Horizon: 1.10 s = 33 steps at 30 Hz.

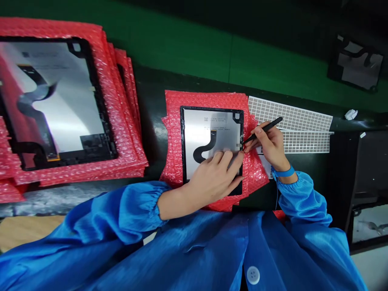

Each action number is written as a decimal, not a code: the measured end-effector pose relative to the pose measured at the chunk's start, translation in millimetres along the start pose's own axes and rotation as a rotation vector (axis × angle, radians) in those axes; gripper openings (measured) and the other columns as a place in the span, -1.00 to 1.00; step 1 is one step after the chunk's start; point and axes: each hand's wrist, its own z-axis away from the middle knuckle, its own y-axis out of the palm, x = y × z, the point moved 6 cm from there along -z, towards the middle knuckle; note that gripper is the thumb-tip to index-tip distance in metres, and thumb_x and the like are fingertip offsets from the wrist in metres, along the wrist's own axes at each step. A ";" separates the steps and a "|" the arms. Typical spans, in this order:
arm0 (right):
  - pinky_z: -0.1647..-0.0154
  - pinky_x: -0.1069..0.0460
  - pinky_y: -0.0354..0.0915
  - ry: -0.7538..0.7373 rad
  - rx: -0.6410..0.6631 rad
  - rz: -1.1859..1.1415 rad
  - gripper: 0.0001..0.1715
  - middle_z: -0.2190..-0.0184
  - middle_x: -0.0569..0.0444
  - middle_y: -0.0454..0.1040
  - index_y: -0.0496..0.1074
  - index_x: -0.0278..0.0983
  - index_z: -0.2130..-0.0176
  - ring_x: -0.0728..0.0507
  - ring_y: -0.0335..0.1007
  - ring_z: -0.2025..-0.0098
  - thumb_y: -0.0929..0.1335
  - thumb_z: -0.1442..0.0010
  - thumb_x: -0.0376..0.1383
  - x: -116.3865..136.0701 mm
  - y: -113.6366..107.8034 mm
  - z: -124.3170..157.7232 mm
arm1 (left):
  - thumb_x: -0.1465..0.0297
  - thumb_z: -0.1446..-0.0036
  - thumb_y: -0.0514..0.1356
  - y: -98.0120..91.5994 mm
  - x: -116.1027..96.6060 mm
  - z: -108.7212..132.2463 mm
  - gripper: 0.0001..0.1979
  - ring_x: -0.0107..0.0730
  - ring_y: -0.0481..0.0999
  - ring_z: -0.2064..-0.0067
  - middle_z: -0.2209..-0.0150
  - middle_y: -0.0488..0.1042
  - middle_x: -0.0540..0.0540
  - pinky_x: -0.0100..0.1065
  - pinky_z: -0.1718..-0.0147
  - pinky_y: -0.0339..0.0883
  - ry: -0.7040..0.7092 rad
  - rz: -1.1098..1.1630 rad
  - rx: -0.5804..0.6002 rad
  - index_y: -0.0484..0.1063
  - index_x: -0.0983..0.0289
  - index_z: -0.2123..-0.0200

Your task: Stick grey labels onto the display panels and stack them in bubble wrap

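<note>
A tablet screen panel (209, 129) with a black frame, silver back and curved black flex cable lies on a pile of red bubble wrap (194, 101) in front of me. My left hand (215, 178) rests flat on the panel's lower right part, fingers stretched out toward its right edge. My right hand (271, 145) is closed on black tweezers (263, 129), whose tip touches the panel's right edge near a small part. A blue wrist strap (283, 173) circles my right wrist.
At the left, another screen panel (54, 101) lies on a thick stack of red bubble wrap (121, 121). White gridded sheets (297, 121) sit behind my right hand. More panels (356, 66) are at the far right, with a green surface (182, 44) behind.
</note>
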 end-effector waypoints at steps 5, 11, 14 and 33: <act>0.51 0.05 0.57 0.007 -0.014 0.014 -0.46 0.60 0.27 0.51 0.41 -0.14 0.24 -0.02 0.51 0.63 0.51 -0.26 0.21 -0.1 0.6 0.0 | 0.15 -0.48 0.13 0.4 0.9 -0.2 -0.41 -0.02 0.59 0.06 -0.02 0.55 0.35 -0.19 0.28 0.48 -0.003 0.007 -0.009 0.32 0.43 -0.39; 0.48 0.04 0.59 0.022 -0.009 0.028 -0.45 0.59 0.26 0.52 0.40 -0.14 0.23 -0.03 0.54 0.61 0.50 -0.26 0.24 -2.0 0.6 0.0 | 0.15 -0.48 0.13 -0.4 0.7 -1.2 -0.40 -0.03 0.60 0.10 -0.01 0.55 0.34 -0.20 0.33 0.46 0.005 -0.001 -0.025 0.33 0.45 -0.38; 0.47 0.03 0.60 0.033 -0.008 0.030 -0.43 0.59 0.26 0.53 0.38 -0.13 0.23 -0.05 0.57 0.59 0.50 -0.25 0.25 -3.6 0.0 -0.3 | 0.13 -0.49 0.11 1.4 1.2 -2.1 -0.37 -0.03 0.61 0.07 -0.04 0.55 0.35 -0.21 0.34 0.45 -0.007 0.008 0.019 0.30 0.44 -0.43; 0.55 0.04 0.55 -0.049 -0.181 0.004 -0.43 0.48 0.18 0.63 0.39 -0.12 0.23 -0.08 0.61 0.56 0.48 -0.27 0.27 7.5 -34.0 3.9 | 0.04 -0.48 0.11 5.1 8.5 -3.4 -0.22 -0.01 0.65 0.03 -0.07 0.55 0.37 -0.21 0.33 0.52 -0.083 0.070 0.099 0.15 0.47 -0.51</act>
